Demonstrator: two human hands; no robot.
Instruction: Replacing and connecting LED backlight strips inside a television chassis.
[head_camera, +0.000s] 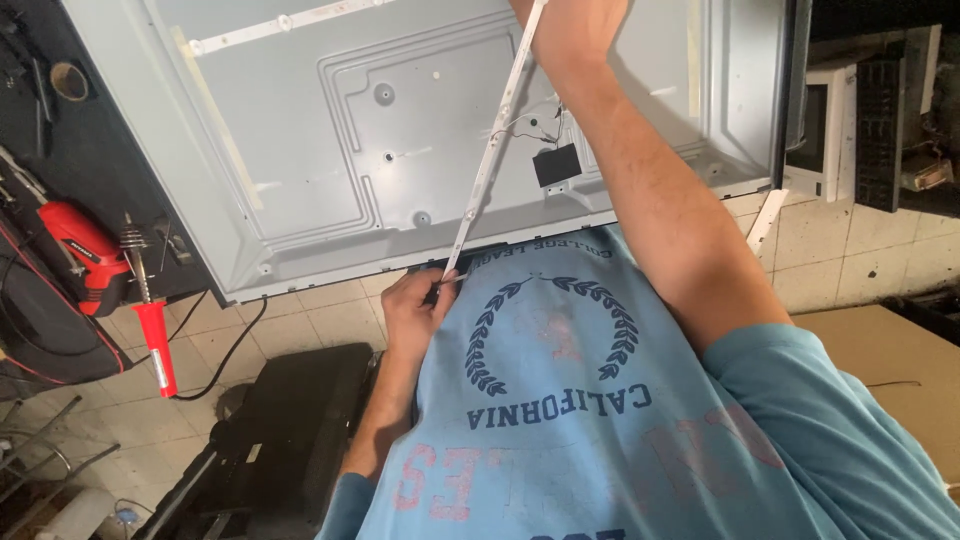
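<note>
A long thin white LED strip (490, 150) runs slantwise over a large grey metal display back panel (330, 130) that leans in front of me. My left hand (412, 308) pinches the strip's near end by my chest, just below the panel's lower edge. My right hand (570, 25) reaches up to the top of the view and grips the strip's far end; the frame edge cuts off most of that hand. My right forearm crosses the panel's right side.
A second LED strip (280, 22) lies on the panel's upper left, and a small black board (555, 165) with thin wires sits near its middle. A red soldering iron (155, 335) and red tool (80, 245) lie left. A black case (290, 420) and cardboard box (900, 370) rest on the tiled floor.
</note>
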